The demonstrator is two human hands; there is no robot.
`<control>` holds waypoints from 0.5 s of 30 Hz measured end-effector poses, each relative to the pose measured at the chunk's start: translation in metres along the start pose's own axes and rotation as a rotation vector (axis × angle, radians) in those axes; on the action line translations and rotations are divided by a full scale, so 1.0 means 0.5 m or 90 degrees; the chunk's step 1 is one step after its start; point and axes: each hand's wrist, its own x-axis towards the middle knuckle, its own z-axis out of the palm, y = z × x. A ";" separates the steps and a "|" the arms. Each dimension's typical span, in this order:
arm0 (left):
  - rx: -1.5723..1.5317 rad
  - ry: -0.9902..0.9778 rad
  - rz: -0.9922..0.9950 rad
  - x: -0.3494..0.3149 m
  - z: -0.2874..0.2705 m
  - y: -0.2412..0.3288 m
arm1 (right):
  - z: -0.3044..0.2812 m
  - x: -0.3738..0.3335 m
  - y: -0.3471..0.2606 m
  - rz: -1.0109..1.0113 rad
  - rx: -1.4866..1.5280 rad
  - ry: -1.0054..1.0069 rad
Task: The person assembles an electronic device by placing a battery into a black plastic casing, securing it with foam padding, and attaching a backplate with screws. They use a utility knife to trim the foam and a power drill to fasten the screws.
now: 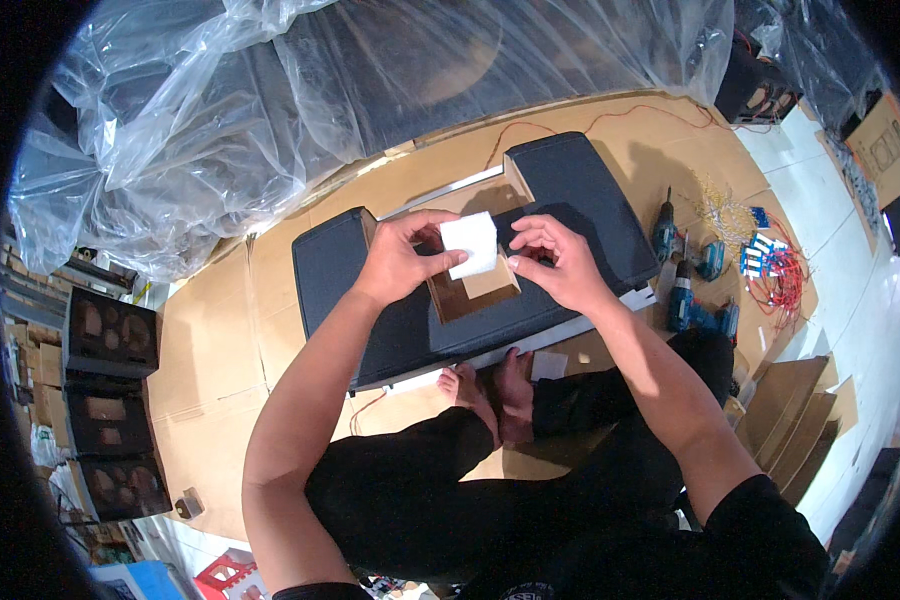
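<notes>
My left hand (pixel 402 258) pinches a small white square pad (pixel 469 244) between thumb and fingers, holding it up over a black-covered box. Close by the pad's right edge is my right hand (pixel 560 262), its fingers bent and its thumb apart from them, with nothing visible in it. The black box (pixel 400 335) lies in front of my crossed legs, tilted up toward the right. An opening with bare brown board walls (pixel 480 302) cuts into its middle, beneath my hands. The pad partly hides that opening.
Cordless drills (pixel 681 300), red wires (pixel 785 285) and blue-and-white parts lie to the right. Clear plastic sheeting (pixel 230 120) hangs along the far side. Black boxes with cut-outs (pixel 112 335) are stacked at left. Cardboard (pixel 205 370) covers the floor; cardboard pieces (pixel 795 415) stand at right.
</notes>
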 end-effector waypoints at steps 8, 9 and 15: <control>0.048 -0.044 0.097 -0.003 0.012 -0.003 | -0.010 -0.048 -0.013 0.010 0.132 0.204; 0.027 -0.033 0.059 -0.009 0.008 0.015 | -0.025 -0.074 -0.026 -0.036 0.109 0.210; -0.061 0.002 0.001 -0.008 0.025 -0.028 | -0.301 -0.300 0.000 -0.015 -0.101 0.405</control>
